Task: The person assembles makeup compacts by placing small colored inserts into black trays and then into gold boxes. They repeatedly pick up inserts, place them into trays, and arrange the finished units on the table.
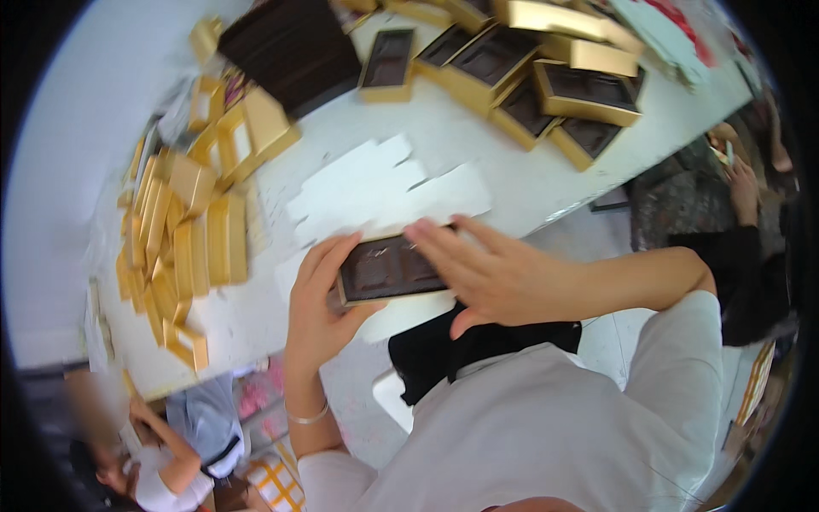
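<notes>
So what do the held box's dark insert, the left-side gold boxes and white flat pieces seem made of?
Dark insert: probably moulded plastic, glossy, given its formed hollows and highlights. Gold boxes: likely card, satin metallic finish, given flat walls and soft sheen. White flat pieces: seemingly matte card or paper, given notched edges and no shine.

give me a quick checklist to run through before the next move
1. Left grip holding the gold box by its left end: ok
2. Right grip over the box's right end: ok
3. Dark insert seated at its right end: cannot tell, fingers cover it
4. White sheets flat on the table: ok
5. Far filled boxes squarely stacked: not ok, askew
</notes>
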A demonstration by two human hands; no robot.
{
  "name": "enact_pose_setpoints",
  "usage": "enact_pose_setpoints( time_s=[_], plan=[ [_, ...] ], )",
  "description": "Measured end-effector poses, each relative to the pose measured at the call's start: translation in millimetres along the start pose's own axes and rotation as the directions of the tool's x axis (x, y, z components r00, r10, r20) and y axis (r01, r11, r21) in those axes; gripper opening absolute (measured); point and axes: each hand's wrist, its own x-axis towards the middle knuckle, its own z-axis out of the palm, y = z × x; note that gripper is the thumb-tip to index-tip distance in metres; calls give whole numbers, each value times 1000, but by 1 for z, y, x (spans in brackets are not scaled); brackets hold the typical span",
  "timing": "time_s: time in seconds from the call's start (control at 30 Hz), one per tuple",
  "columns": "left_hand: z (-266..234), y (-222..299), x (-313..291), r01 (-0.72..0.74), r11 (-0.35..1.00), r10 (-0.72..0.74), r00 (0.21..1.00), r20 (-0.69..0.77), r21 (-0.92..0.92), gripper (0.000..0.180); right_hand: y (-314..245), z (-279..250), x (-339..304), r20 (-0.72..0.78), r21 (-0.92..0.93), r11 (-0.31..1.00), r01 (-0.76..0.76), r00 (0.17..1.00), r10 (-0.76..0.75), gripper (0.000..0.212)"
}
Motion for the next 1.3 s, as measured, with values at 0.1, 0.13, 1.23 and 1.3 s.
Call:
enact_pose_setpoints(
  time_s=[0.1,0.13,1.23,1.3],
  plan=[
    [2,3,-7,3,999,-2,1000,-13,51,67,0,13,-7,-150,228,972,-62,984,98,72],
    [1,5,-7,15,999,-13,999,-36,47,67,3,21,-7,-231,292,956,-44,966,115,67],
    [15,15,-38,-22,753,3,1000,30,657,59,257,15,-68,-407,636,627,-450,495,768,31],
    [11,8,-36,-97,698,57,995,80,709,57,258,8,-76,-536,532,692,-488,439,721,31]
  ],
)
